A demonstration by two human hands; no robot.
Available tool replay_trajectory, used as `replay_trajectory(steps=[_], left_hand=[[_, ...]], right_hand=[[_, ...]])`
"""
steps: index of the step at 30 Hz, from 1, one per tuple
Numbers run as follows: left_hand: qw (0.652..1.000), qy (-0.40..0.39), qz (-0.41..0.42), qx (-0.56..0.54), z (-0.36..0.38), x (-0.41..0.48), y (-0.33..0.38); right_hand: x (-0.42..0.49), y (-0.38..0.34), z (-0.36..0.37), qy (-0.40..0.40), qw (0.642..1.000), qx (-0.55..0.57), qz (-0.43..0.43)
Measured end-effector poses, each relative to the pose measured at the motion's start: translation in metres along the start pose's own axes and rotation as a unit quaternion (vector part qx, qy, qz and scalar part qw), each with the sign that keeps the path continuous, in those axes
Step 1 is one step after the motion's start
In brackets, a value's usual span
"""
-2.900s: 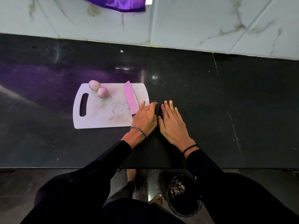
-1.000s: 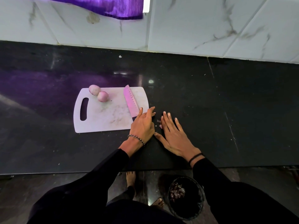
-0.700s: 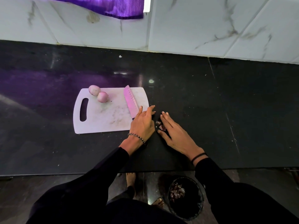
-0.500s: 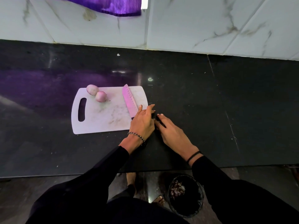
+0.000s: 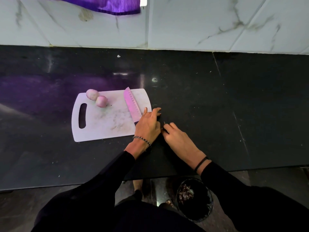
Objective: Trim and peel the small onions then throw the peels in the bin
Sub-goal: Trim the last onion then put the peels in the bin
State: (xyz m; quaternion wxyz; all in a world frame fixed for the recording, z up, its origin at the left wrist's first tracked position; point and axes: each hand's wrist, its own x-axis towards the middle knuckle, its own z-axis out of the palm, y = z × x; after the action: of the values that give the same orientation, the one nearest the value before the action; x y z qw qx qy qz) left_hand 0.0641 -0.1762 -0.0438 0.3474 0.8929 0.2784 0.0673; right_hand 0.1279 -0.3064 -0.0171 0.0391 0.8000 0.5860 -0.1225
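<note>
Two small peeled onions, pale pink and round, sit touching each other at the far left corner of a white plastic cutting board (image 5: 100, 126) with a slot handle, one onion (image 5: 92, 94) right at the board's edge and the other onion (image 5: 101, 101) just inside it. A pink knife with a scalloped blade (image 5: 132, 104) lies on the board's right side, tip pointing to the wall, and its handle end is hidden under the person's left hand (image 5: 148, 127). That hand rests on its edge across the board's right corner and the glossy black stone bench (image 5: 217, 106), fingers straight, its grip released. The right hand (image 5: 178, 139) lies on the bench pressed up against it, fingers curled inward; a tiny dark scrap of onion peel (image 5: 164, 122) shows at its fingertips, but I cannot tell whether the grip has closed on anything. A beaded bracelet (image 5: 142, 139) circles the left wrist, a thin black band (image 5: 201, 162) the right. Down on the floor, below the bench edge, stands a round black bin (image 5: 200, 213) with a heap of purplish onion peels (image 5: 185, 194) inside. A shiny purple cloth (image 5: 107, 5) hangs against the white marbled wall tiles.
</note>
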Motion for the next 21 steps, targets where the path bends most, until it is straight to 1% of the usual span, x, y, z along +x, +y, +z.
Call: replay_trajectory(steps=[5,10,13,15,17,19,21], left_hand=[[1.000,0.017,0.005,-0.005,0.000,-0.002,-0.003],[1.000,0.011,0.007,0.004,0.008,-0.007,0.000],[0.999,0.016,0.025,0.015,0.012,-0.011,0.009],[0.999,0.034,0.029,0.003,0.013,-0.013,0.013],[0.998,0.046,0.047,-0.013,0.016,-0.018,0.020],[0.995,0.057,0.084,-0.016,0.023,-0.028,0.028],[0.992,0.060,0.108,-0.024,0.031,-0.040,0.037]], right_hand=[[0.004,0.004,-0.006,0.001,1.000,0.021,0.011],[0.008,0.000,0.005,0.032,0.998,0.045,0.034],[0.004,0.000,0.010,0.059,0.994,0.084,0.047],[-0.001,0.003,0.012,0.068,0.985,0.139,0.073],[-0.015,0.011,0.014,0.085,0.956,0.237,0.147],[-0.039,0.019,0.021,0.110,0.910,0.332,0.221],[-0.071,0.025,0.028,0.132,0.864,0.402,0.271]])
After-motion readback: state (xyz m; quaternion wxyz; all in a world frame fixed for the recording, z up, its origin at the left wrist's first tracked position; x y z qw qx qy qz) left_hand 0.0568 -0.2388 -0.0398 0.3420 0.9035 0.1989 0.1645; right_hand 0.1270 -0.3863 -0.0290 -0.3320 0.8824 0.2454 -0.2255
